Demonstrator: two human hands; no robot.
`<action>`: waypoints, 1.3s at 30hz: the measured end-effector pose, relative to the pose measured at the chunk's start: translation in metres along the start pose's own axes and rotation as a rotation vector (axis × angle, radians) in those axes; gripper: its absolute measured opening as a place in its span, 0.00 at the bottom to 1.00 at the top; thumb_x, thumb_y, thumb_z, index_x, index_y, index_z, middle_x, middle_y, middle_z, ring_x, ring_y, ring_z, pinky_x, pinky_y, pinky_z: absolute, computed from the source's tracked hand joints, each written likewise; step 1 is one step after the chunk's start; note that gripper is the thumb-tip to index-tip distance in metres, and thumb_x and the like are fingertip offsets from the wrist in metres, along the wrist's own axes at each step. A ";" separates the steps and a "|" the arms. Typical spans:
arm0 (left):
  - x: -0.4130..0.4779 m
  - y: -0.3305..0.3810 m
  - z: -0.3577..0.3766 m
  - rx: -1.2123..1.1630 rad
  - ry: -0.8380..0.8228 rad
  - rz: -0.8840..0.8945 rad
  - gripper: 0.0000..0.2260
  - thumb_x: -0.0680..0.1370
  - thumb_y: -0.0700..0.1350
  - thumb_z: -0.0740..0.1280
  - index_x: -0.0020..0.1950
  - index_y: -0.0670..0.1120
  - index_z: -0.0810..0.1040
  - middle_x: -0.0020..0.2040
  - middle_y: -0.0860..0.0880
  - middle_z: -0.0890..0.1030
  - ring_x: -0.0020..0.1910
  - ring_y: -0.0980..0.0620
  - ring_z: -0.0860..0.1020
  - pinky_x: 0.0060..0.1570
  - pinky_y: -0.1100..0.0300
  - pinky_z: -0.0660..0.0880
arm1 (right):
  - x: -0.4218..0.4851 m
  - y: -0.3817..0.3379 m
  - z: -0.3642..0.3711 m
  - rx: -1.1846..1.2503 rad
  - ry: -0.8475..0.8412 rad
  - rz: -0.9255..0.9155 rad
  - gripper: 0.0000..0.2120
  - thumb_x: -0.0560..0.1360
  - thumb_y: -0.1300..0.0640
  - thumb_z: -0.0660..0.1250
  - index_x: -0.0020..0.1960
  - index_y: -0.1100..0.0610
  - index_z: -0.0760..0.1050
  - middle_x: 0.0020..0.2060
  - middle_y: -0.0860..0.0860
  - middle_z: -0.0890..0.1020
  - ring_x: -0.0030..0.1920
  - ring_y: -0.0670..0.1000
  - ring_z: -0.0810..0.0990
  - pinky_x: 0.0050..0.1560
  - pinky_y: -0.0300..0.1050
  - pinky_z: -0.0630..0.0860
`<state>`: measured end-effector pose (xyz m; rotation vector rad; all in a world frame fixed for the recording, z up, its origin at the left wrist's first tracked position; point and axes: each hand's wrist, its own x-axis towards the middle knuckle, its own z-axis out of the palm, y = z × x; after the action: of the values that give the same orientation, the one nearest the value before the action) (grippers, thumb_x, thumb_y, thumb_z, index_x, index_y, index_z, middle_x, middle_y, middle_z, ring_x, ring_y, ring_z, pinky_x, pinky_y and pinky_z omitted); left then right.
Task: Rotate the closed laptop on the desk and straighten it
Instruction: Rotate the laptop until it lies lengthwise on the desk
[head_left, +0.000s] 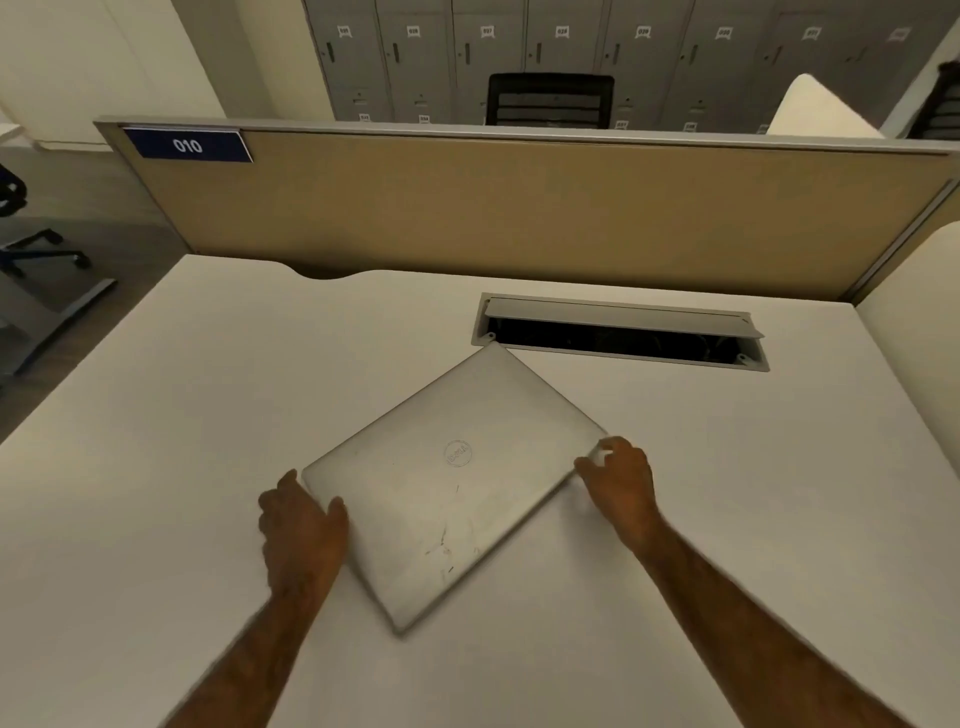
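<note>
STEP: rotate, then square up | LAPTOP (447, 488): closed, flat on counter (208, 415), skewed diamond-wise, far corner beside cable hatch (618, 332) | GRIP: left hand (301, 535) clasps left corner; right hand (621, 483) pinches right corner | METHOD: pivot both corners evenly, keep it flat | SURFACE: brushed silver metal, scuffed; matte white counter.

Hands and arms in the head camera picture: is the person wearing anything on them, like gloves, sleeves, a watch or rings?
Nothing shows. The left hand and the right hand are bare, with no gloves. Both forearms are uncovered right down to the picture's bottom edge, so no sleeve is in view. No watch or band is on either wrist. Rings cannot be ruled out, as the fingers are slightly blurred.
</note>
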<state>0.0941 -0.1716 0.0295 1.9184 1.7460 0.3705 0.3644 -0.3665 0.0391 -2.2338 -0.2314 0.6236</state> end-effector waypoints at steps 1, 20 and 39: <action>0.013 0.007 -0.001 0.056 -0.004 0.077 0.27 0.76 0.45 0.68 0.72 0.41 0.64 0.67 0.37 0.68 0.65 0.34 0.69 0.61 0.40 0.70 | -0.020 0.007 0.004 0.090 -0.010 0.067 0.22 0.72 0.53 0.71 0.64 0.59 0.75 0.59 0.57 0.79 0.54 0.56 0.80 0.58 0.50 0.78; 0.091 0.057 0.040 -0.010 -0.377 0.195 0.22 0.73 0.41 0.67 0.68 0.47 0.75 0.69 0.44 0.75 0.68 0.43 0.72 0.71 0.52 0.66 | -0.103 -0.013 0.076 0.804 -0.070 0.430 0.06 0.74 0.63 0.67 0.46 0.55 0.72 0.43 0.51 0.76 0.42 0.48 0.74 0.46 0.44 0.74; 0.049 0.058 0.038 0.019 -0.488 0.166 0.16 0.70 0.46 0.75 0.56 0.45 0.81 0.61 0.44 0.79 0.58 0.44 0.78 0.59 0.52 0.75 | -0.062 0.003 0.010 0.789 -0.068 0.420 0.13 0.74 0.51 0.69 0.49 0.61 0.81 0.45 0.57 0.85 0.45 0.58 0.84 0.47 0.51 0.79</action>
<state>0.1696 -0.1323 0.0229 1.9658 1.2816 -0.0605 0.3057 -0.3838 0.0535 -1.4918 0.4051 0.8337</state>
